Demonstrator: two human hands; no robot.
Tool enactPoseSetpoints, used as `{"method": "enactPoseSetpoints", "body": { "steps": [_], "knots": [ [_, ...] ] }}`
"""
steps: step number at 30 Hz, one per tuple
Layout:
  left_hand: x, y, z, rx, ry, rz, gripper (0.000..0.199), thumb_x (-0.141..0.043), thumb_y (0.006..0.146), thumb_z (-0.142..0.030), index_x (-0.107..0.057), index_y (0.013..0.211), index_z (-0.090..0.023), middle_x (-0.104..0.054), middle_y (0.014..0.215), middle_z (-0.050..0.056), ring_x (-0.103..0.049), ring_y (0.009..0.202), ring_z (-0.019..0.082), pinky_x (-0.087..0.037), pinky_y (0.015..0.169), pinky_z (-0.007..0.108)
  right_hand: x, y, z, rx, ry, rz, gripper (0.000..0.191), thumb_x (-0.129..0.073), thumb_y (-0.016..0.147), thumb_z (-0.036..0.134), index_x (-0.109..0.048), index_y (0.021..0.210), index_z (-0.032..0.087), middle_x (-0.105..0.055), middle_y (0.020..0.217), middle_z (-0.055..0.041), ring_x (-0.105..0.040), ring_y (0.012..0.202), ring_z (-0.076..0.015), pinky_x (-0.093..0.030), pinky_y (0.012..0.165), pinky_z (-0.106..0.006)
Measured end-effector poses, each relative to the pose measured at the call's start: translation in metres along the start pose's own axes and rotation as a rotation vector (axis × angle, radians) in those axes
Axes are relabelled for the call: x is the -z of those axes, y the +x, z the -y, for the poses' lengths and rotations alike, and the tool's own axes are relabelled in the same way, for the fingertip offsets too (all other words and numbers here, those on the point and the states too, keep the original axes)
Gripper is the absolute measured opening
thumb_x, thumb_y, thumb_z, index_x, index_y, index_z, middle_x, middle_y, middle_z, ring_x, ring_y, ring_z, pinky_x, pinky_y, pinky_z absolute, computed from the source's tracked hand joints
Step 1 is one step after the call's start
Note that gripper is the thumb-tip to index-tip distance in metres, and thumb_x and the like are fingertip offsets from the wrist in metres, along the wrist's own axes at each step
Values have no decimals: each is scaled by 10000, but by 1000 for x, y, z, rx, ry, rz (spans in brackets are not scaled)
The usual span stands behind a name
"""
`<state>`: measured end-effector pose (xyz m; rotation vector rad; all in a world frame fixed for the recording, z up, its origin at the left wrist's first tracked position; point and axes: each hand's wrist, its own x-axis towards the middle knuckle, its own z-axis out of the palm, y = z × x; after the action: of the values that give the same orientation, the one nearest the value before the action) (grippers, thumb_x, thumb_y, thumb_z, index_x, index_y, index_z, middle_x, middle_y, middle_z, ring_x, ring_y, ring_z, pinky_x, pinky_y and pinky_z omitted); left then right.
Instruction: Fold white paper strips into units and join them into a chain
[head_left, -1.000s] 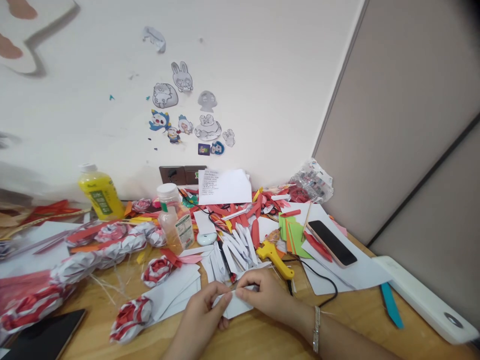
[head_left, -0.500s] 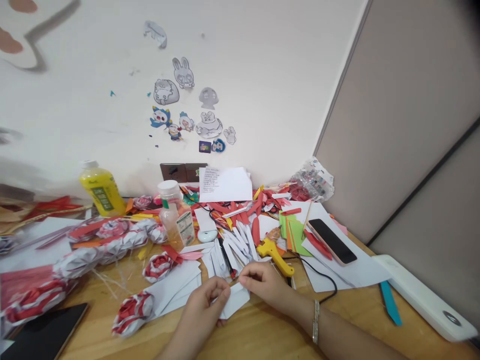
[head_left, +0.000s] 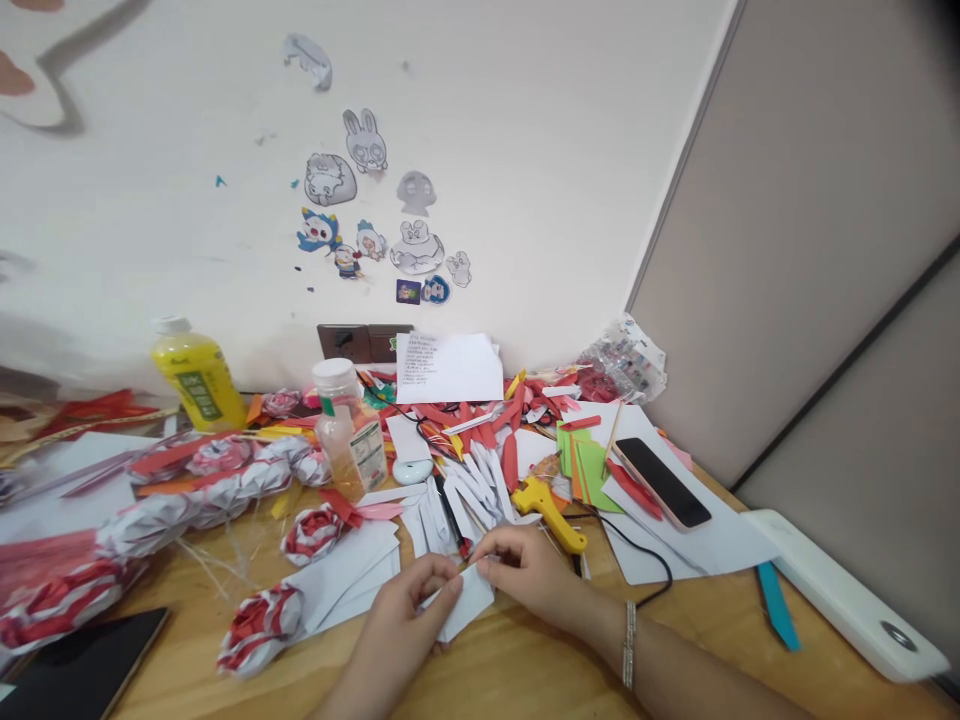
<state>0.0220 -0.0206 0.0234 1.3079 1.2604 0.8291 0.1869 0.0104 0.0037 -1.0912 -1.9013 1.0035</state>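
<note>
A small piece of white paper (head_left: pixel 468 603) is pinched between both hands, low over the wooden table. My left hand (head_left: pixel 417 604) grips its left side with thumb and fingers. At the paper's upper right corner, my right hand (head_left: pixel 525 568) holds it with closed fingertips. Just beyond the hands lies a pile of folded white paper strips (head_left: pixel 480 490), with a dark pen-like tool (head_left: pixel 451 515) among them. A yellow hot glue gun (head_left: pixel 551 515) rests behind my right hand. White paper sheets (head_left: pixel 352 580) lie to the left of my left hand.
Red-and-white paper rosettes (head_left: pixel 262 625) and a clear jar (head_left: pixel 349 430) stand on the left, before a yellow drink bottle (head_left: pixel 199 375). A phone (head_left: pixel 664 482) lies right, past a black cable (head_left: pixel 660 555). A long white device (head_left: pixel 847 595) edges the table; a dark tablet (head_left: pixel 97 660) lies front left.
Both hands keep their hold on the white paper, which has tilted slightly and shows a little less of its right side. The whole view has shifted slightly.
</note>
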Motion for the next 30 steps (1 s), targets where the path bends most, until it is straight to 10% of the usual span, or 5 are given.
{"method": "enactPoseSetpoints", "body": {
  "steps": [30],
  "knots": [
    [-1,1,5,-160,227,42,191,-498,719,-304,-595,641,-160,-393,512,-60,-369,497,122,-283,479,210,-3,-5,8,10,239,143,321,-414,661,20,-617,859,169,-546,631,36,-438,530,-73,-316,498,-159]
  ]
}}
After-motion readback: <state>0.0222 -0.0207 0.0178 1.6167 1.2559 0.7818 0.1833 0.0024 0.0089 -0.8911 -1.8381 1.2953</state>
